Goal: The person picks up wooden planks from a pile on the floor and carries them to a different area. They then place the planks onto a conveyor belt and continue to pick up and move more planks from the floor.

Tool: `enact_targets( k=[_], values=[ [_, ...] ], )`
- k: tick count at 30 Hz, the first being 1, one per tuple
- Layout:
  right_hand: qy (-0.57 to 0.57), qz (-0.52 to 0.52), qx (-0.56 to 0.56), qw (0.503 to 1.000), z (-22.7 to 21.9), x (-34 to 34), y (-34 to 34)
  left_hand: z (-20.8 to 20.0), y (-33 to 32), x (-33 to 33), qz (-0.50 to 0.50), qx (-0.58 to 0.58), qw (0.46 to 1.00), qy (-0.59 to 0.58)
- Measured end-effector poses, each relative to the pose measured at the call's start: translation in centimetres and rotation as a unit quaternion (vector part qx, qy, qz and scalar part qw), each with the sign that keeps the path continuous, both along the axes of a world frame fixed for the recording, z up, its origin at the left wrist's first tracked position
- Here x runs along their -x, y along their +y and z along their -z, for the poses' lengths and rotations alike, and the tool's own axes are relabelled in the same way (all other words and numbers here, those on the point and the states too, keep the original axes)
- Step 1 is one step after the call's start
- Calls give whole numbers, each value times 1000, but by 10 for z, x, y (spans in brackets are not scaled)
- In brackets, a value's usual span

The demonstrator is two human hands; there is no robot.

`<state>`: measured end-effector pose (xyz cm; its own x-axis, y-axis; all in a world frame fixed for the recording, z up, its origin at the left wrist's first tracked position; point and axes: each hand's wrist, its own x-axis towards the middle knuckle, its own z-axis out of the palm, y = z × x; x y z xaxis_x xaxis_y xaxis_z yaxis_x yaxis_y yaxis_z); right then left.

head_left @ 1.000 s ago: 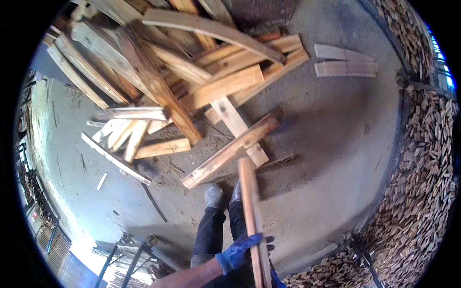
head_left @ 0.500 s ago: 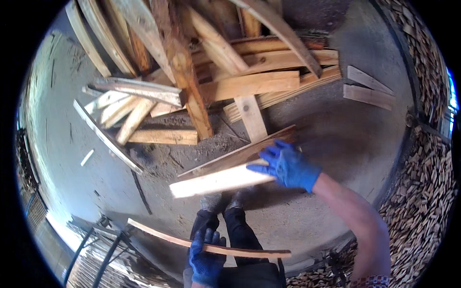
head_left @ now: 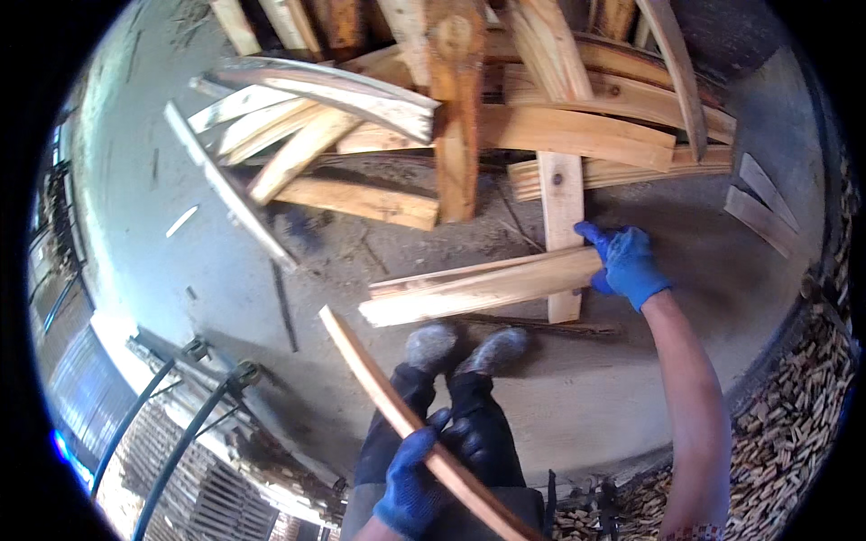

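In a blue glove, my left hand (head_left: 413,485) is closed around a long thin wooden slat (head_left: 383,397). The slat slants across my legs, its far end up to the left and its near end down to the right. My right hand (head_left: 631,266), also gloved in blue, grips the right end of a pale wooden board (head_left: 487,290) just beyond my feet, thumb and fingers on either side of that end. Along the far edge of this board shows another narrow strip of wood. A knotted upright-lying plank (head_left: 561,194) passes beneath the gripped board.
Beyond lies a heap of boards (head_left: 577,135) with a thick post-like timber (head_left: 456,153) in it. Two short pieces (head_left: 762,216) rest on the floor at the right. Chopped wood (head_left: 776,451) is piled at the lower right. A blue metal frame (head_left: 185,442) stands at the lower left.
My right hand, spread over the board before, has closed on its right end. The slat in my left hand has swung from nearly level to a steep slant. My view has shifted too.
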<state>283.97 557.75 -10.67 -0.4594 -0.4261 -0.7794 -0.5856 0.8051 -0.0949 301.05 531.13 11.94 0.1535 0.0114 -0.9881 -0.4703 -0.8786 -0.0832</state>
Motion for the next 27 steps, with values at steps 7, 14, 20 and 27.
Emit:
enact_targets(
  k=[7, 14, 20, 27],
  values=[
    [-415, 304, -91, 853, -147, -42, -22, -25, -16, -40, -22, 11, 995, 94],
    [-304, 437, 45, 845, -269, -197, 9, -105, -56, -18, -352, -205, 893, 193],
    [-372, 608, 131, 689, -271, -202, 3, -135, -65, -33, -448, -252, 815, 268],
    [-370, 580, 102, 719, -258, -184, -30, -168, -62, -109, -509, -170, 796, 281]
  ],
)
